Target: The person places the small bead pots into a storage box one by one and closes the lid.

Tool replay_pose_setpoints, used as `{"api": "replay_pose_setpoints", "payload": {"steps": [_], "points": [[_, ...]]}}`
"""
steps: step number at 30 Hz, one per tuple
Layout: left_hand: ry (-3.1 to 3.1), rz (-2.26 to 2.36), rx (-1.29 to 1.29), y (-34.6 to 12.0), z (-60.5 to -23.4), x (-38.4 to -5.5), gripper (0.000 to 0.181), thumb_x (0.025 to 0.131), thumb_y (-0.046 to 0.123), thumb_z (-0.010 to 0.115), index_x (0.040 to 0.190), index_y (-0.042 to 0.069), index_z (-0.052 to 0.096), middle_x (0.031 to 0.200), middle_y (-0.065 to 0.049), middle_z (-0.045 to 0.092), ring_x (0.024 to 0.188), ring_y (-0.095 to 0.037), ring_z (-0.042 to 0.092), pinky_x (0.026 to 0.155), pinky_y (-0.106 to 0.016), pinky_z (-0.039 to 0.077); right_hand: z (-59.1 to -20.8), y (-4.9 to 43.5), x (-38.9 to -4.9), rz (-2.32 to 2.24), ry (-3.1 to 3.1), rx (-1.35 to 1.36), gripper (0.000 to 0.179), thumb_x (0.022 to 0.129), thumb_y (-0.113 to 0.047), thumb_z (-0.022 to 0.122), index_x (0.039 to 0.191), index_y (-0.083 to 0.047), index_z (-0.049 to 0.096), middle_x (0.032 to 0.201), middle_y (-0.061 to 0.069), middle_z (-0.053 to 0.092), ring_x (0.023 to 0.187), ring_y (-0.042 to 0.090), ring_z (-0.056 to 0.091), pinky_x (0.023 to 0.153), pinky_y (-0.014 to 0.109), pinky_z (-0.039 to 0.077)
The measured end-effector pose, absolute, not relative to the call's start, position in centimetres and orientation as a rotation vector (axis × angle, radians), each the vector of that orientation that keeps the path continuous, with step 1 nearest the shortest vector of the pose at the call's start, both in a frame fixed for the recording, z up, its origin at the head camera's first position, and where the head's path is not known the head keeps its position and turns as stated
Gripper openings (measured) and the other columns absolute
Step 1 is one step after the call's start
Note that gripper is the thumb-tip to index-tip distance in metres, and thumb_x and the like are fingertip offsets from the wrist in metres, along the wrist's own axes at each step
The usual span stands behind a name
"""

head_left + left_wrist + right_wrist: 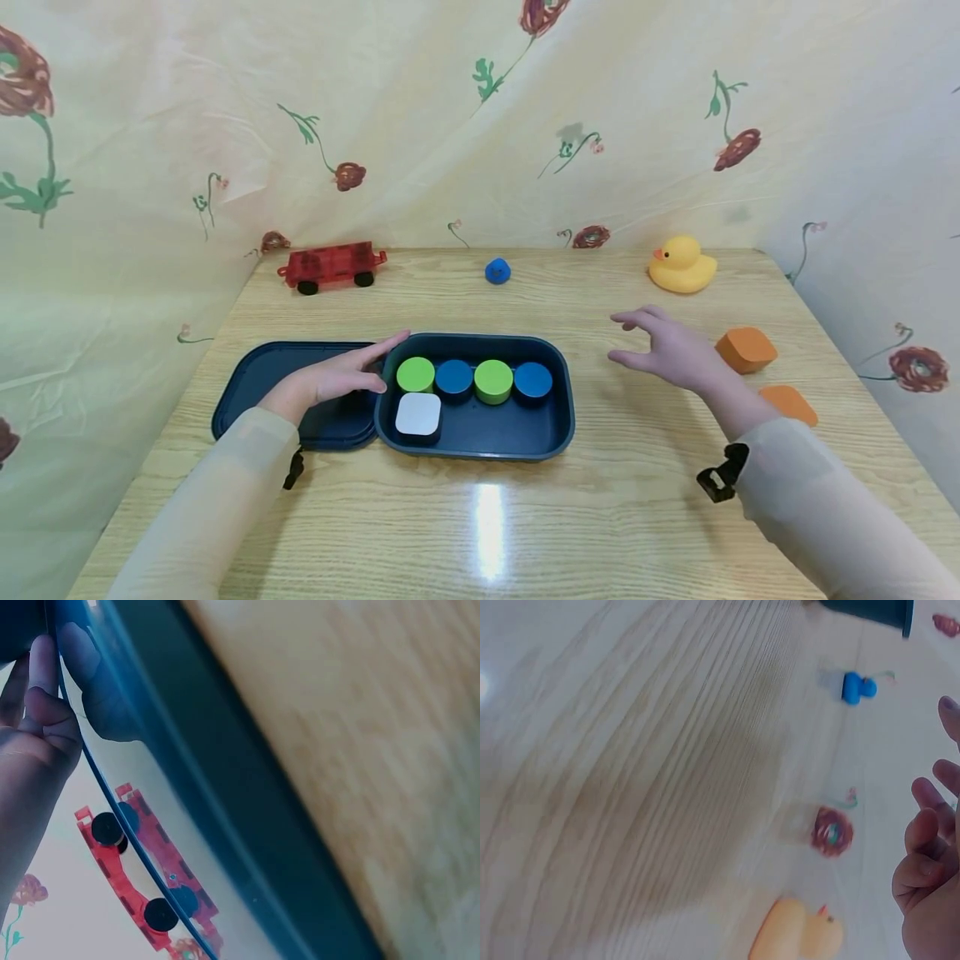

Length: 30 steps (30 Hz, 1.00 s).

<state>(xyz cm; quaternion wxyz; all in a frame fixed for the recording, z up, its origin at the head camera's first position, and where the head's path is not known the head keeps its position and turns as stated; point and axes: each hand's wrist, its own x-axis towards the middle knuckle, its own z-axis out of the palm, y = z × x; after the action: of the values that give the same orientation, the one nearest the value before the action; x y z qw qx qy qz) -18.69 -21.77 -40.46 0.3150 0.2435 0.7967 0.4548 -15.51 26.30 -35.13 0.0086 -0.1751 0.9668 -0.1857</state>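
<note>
A dark blue rectangular box (pixel 510 432) sits mid-table. Inside, two green round blocks (pixel 493 382) alternate with two blue round ones (pixel 532 382) along the far side; a white-topped square block (pixel 418 414) is at the near left. My left hand (pixel 341 377) is at the box's left end, fingers extended, index fingertip right at the rim. Beneath that hand lies a dark flat lid (pixel 258 392), whose glossy surface reflects the hand in the left wrist view. Right of the box, my right hand (pixel 671 348) hovers over the table with loosely bent fingers, holding nothing.
Two orange blocks (pixel 747 349) lie beyond the right wrist. Along the back edge stand a red toy wagon (pixel 333 266), a small blue toy (pixel 497 271) and a yellow rubber duck (pixel 682 265). Flowered cloth (pixel 420 125) hangs behind the wooden table (pixel 600 517).
</note>
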Motion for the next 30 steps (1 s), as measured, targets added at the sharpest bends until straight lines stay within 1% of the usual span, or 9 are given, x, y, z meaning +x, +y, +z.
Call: {"api": "replay_pose_setpoints", "payload": {"steps": [3,6,11,13,16,21,24,28,30], "points": [[2.101,1.198,0.643,-21.8,-40.5,-18.7,0.077,0.089,0.027,0.057,0.151,0.031,0.011,0.157,0.0,0.006,0.14,-0.029,0.009,0.107,-0.059,0.014,-35.1,27.6,-15.2,-0.53,3.032,-0.485,0.065,0.084,-0.05,0.064,0.131,-0.005,0.053,0.115,0.016,0.056,0.085,0.03,0.059,0.064,0.042,0.046],[2.107,1.195,0.645,-21.8,-40.5,-18.8,0.077,0.089,0.029,0.057,0.151,0.032,0.012,0.157,0.0,0.006,0.14,-0.03,0.009,0.106,-0.06,0.014,-35.2,29.0,-14.9,-0.499,3.044,-0.429,0.068,0.083,-0.053,0.064,0.131,-0.005,0.053,0.115,0.016,0.057,0.088,0.032,0.059,0.065,0.044,0.046],[2.119,1.188,0.649,-21.8,-40.6,-18.8,0.077,0.089,0.031,0.057,0.151,0.033,0.012,0.157,-0.001,0.007,0.14,-0.03,0.009,0.106,-0.061,0.013,-35.6,31.7,-14.5,-0.557,3.1,-0.405,0.064,0.082,-0.044,0.069,0.127,-0.001,0.054,0.112,0.019,0.058,0.09,0.036,0.054,0.071,0.048,0.043],[2.12,1.191,0.65,-21.9,-40.6,-18.7,0.077,0.089,0.031,0.057,0.151,0.032,0.012,0.157,0.0,0.007,0.14,-0.029,0.009,0.106,-0.06,0.013,-35.8,32.5,-14.3,-0.571,3.133,-0.421,0.062,0.081,-0.041,0.071,0.125,0.001,0.055,0.11,0.021,0.058,0.09,0.038,0.05,0.073,0.05,0.04],[2.119,1.195,0.651,-21.9,-40.5,-18.7,0.078,0.089,0.03,0.058,0.151,0.032,0.012,0.157,0.001,0.007,0.14,-0.028,0.009,0.107,-0.059,0.013,-36.1,33.5,-13.9,-0.538,3.169,-0.402,0.062,0.08,-0.041,0.072,0.123,0.002,0.056,0.111,0.025,0.057,0.096,0.044,0.044,0.081,0.055,0.034],[2.111,1.201,0.646,-22.0,-40.5,-18.7,0.078,0.089,0.029,0.058,0.151,0.031,0.012,0.157,0.0,0.007,0.14,-0.028,0.01,0.107,-0.059,0.014,-36.7,34.9,-13.2,-0.518,3.138,-0.265,0.068,0.08,-0.047,0.071,0.125,0.002,0.055,0.122,0.032,0.048,0.108,0.054,0.032,0.089,0.064,0.023],[2.102,1.202,0.646,-21.9,-40.5,-18.8,0.077,0.089,0.027,0.058,0.151,0.031,0.012,0.157,-0.001,0.007,0.14,-0.029,0.01,0.107,-0.059,0.014,-37.2,35.8,-12.7,-0.468,3.13,-0.194,0.071,0.079,-0.051,0.07,0.126,0.0,0.054,0.126,0.032,0.044,0.107,0.054,0.031,0.084,0.064,0.024],[2.09,1.206,0.653,-21.8,-40.5,-18.8,0.077,0.09,0.024,0.057,0.152,0.03,0.011,0.157,-0.001,0.006,0.14,-0.029,0.009,0.107,-0.058,0.014,-37.8,37.3,-11.8,-0.361,3.13,-0.121,0.075,0.078,-0.056,0.067,0.127,-0.002,0.052,0.126,0.034,0.041,0.103,0.056,0.031,0.076,0.063,0.025],[2.092,1.205,0.655,-21.8,-40.5,-18.8,0.077,0.09,0.024,0.057,0.152,0.029,0.011,0.157,-0.001,0.006,0.14,-0.029,0.01,0.107,-0.058,0.014,-38.2,38.0,-11.4,-0.343,3.119,-0.089,0.077,0.078,-0.058,0.066,0.129,-0.003,0.049,0.125,0.036,0.038,0.103,0.059,0.029,0.075,0.064,0.025]]}}
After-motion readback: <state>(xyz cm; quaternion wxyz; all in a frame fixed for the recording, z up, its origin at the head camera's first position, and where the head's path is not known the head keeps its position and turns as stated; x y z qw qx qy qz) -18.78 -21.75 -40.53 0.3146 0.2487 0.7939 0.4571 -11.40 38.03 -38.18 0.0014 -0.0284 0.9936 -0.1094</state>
